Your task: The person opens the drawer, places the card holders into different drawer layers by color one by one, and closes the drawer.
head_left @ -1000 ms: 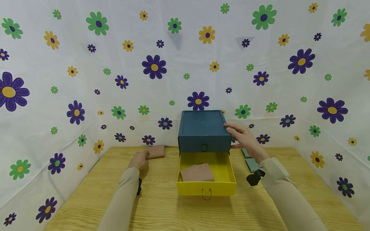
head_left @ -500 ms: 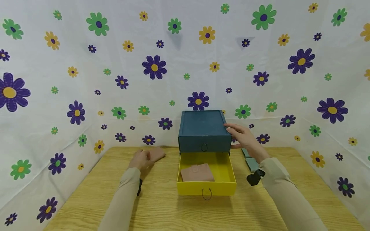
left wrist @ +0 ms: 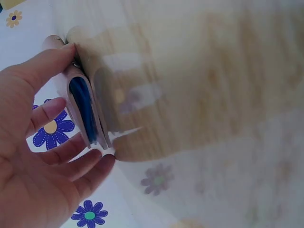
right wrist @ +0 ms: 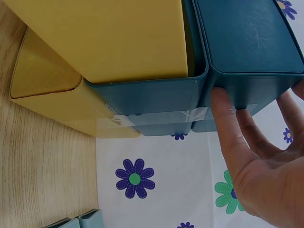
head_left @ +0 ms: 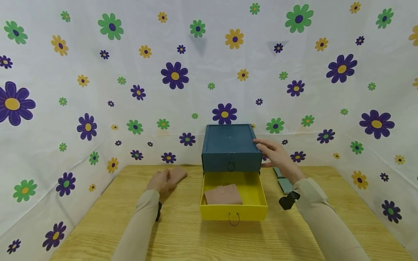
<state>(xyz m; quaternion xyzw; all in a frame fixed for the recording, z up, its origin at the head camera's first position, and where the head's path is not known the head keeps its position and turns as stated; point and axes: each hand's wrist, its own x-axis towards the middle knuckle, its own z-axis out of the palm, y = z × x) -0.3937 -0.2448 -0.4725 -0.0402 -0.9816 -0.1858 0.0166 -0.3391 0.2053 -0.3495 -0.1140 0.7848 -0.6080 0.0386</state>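
At the back left of the table, my left hand [head_left: 160, 181] holds a pink wallet [head_left: 177, 174], tilted up off its flat side. In the left wrist view the thumb is on one edge of this folded wallet [left wrist: 85, 109] and the fingertips on the opposite edge; blue shows inside. My right hand [head_left: 278, 158] rests on the right side of a blue drawer box [head_left: 229, 139], fingers mostly straight against its wall. Below the blue drawer, a yellow drawer [head_left: 233, 213] stands pulled out. Another pink wallet [head_left: 223, 196] with a clasp tab lies inside it, on the left.
Two green wallets [head_left: 285, 186] lie right of the drawer box, partly behind my right hand. A white curtain with flowers [head_left: 175, 76] encloses the wooden table [head_left: 183, 235] at the back and sides. Wire loop handles [head_left: 233, 219] hang on the drawer fronts.
The pink wallet at the left has turned and tipped up from lying flat, as my left hand took hold of it. My right hand stays on the blue box.
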